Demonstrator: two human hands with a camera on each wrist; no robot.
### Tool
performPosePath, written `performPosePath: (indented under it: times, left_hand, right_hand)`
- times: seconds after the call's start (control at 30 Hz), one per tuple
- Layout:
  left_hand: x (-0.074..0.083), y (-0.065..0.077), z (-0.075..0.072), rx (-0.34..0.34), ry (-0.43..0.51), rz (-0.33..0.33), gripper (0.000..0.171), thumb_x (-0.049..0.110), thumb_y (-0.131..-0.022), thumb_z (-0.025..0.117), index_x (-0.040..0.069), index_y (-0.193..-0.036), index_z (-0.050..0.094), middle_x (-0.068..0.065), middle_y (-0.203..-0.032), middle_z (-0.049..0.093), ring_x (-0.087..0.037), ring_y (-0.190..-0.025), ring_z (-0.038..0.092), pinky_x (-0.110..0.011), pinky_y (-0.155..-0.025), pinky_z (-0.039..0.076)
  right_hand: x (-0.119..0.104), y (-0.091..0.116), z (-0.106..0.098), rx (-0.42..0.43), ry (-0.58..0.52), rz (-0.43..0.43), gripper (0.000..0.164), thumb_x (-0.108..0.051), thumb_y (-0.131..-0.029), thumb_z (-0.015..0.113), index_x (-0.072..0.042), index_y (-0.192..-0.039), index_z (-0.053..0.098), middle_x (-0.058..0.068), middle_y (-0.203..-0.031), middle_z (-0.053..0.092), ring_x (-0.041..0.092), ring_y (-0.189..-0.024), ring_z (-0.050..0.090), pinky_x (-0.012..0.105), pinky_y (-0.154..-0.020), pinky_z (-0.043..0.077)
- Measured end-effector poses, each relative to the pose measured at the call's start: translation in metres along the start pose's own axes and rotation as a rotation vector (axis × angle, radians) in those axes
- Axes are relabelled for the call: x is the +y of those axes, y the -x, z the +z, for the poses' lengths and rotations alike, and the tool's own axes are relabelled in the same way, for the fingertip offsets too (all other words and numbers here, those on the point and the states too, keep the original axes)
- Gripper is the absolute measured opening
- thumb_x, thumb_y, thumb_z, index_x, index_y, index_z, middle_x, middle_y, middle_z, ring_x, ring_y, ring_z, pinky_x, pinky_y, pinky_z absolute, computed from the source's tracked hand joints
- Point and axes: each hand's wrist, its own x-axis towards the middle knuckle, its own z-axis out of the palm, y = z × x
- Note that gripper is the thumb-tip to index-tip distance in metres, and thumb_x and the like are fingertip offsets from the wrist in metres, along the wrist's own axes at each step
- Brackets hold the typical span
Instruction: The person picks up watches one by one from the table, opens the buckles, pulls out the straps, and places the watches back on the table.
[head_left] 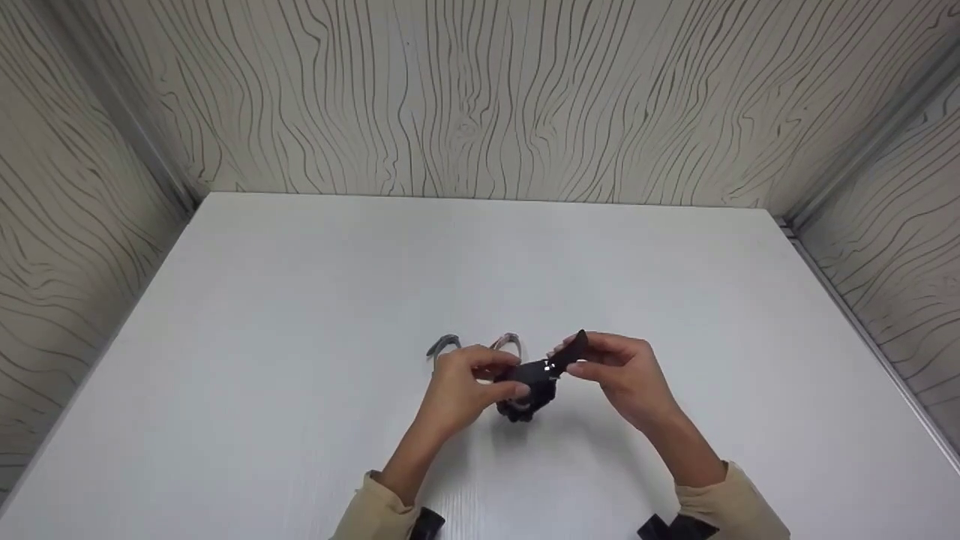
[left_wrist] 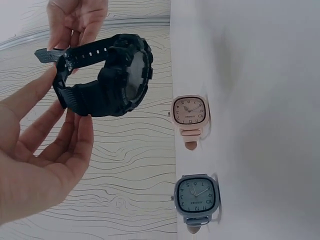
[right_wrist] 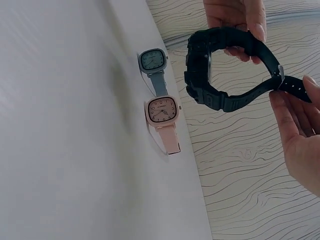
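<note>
A chunky black wristwatch (head_left: 525, 409) is held up between both hands above the table. Its strap forms a loop, and in the right wrist view the strap's holed end (right_wrist: 295, 89) passes through a metal buckle (right_wrist: 281, 72). My left hand (head_left: 465, 382) pinches the buckle-side strap between thumb and fingers. The strap's free tip is pinched by my right hand (head_left: 630, 375). Left of and behind the black watch stand two smaller watches, a pink watch (left_wrist: 190, 111) and a blue-grey watch (left_wrist: 196, 196), both with squarish dials.
The white tabletop (head_left: 300, 300) spreads around the hands. Wood-grain patterned panels (head_left: 465, 97) rise behind it and on both sides. Black wrist straps (head_left: 679, 527) show near the beige sleeves (head_left: 731, 502).
</note>
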Motion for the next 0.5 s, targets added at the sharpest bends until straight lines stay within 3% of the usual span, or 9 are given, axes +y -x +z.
performPosePath:
  times: [0.13,0.37,0.5]
  left_hand:
    - [0.002,0.001,-0.002,0.038,0.0,0.044,0.032,0.016,-0.071,0.079,0.001,-0.097,0.069,-0.006,-0.094,0.065,-0.02,-0.086,0.062,-0.023,-0.075,0.05]
    - [0.017,0.003,-0.001,0.194,-0.092,0.148,0.021,0.014,-0.075,0.075,0.005,-0.094,0.071,-0.001,-0.092,0.067,-0.017,-0.087,0.06,-0.026,-0.077,0.05]
    - [0.025,0.001,0.004,0.169,-0.126,0.188,0.015,0.006,-0.077,0.072,0.005,-0.092,0.071,-0.002,-0.087,0.067,-0.012,-0.079,0.062,-0.021,-0.07,0.05]
  right_hand:
    - [0.0,0.0,0.0,0.004,-0.03,-0.005,0.026,0.018,-0.077,0.058,0.013,-0.103,0.06,0.013,-0.096,0.065,0.026,-0.094,0.062,0.034,-0.084,0.049]
    - [0.001,-0.001,0.001,0.007,-0.015,-0.014,0.026,0.018,-0.077,0.059,0.018,-0.103,0.056,0.014,-0.097,0.065,0.026,-0.094,0.062,0.036,-0.083,0.049]
    - [0.003,-0.001,0.003,0.026,0.013,-0.007,0.026,0.017,-0.077,0.06,0.02,-0.102,0.055,0.015,-0.096,0.066,0.025,-0.092,0.062,0.036,-0.082,0.049]
